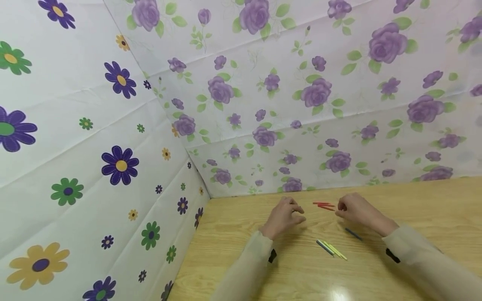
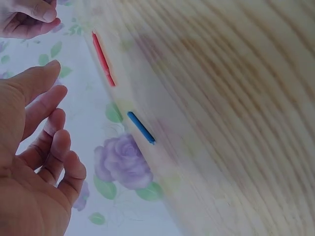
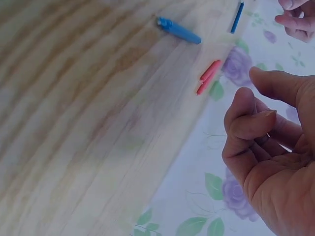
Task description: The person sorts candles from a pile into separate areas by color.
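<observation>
Red sticks [image 1: 324, 205] lie on the far part of the table [image 1: 414, 209], between the two hands and touching neither. The left hand [image 1: 283, 216] hovers just left of them, fingers loosely curled and holding nothing, as its wrist view confirms. The right hand [image 1: 355, 209] sits just right of them, fingers bent inward; it seems empty, though a thin stick pinched there would be hard to make out. A blue stick [image 1: 353, 233] lies nearer, below the right hand, and a small bundle of yellow-green sticks [image 1: 333, 249] with one bluish one rests nearer still. Judging by this, the step in hand is sorting by colour, and the next move calls for a fine fingertip pinch on one loose stick.
</observation>
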`<act>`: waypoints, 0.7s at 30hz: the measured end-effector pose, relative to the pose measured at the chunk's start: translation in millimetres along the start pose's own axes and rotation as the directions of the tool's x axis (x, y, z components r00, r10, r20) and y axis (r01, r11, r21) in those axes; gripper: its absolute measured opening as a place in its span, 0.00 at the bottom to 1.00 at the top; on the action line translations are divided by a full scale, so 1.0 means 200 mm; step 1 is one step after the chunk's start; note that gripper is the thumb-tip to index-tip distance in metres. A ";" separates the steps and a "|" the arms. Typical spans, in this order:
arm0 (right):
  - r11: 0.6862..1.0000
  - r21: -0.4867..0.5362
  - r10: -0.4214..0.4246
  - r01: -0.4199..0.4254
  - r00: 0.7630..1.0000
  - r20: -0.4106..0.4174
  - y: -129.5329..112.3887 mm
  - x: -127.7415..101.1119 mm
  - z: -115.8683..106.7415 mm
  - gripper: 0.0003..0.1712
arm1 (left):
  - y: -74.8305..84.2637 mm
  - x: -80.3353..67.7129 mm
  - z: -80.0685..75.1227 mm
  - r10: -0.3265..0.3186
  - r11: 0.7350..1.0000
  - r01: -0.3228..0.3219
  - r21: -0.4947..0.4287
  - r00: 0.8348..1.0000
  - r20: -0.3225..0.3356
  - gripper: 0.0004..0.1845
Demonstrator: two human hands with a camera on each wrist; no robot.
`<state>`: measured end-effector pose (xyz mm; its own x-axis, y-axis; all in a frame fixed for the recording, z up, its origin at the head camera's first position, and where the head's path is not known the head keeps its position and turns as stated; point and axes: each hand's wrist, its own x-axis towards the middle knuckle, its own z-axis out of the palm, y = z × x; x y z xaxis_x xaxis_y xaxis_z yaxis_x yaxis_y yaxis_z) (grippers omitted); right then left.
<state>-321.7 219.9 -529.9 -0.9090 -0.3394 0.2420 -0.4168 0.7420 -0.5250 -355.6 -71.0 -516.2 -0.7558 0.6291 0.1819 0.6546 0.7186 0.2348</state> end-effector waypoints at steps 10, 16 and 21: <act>0.999 -0.027 0.023 -0.023 1.000 -0.005 -0.05 -0.08 -0.03 0.05 | 0.04 -0.04 0.01 0.079 0.997 -0.080 0.024 0.997 0.023 0.11; 1.000 -0.027 0.012 -0.012 1.000 -0.020 -0.07 -0.13 -0.03 0.04 | 0.05 -0.06 0.03 0.119 0.992 -0.120 0.028 0.992 0.048 0.10; 1.000 -0.029 0.004 -0.005 1.000 -0.030 -0.08 -0.17 -0.03 0.04 | 0.05 -0.08 0.05 0.123 0.992 -0.124 0.001 0.988 0.091 0.07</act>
<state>-284.2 223.4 -525.9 -0.9103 -0.3185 0.2643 -0.4118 0.7604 -0.5022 -336.5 -69.7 -526.4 -0.6645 0.7373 0.1218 0.7433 0.6352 0.2098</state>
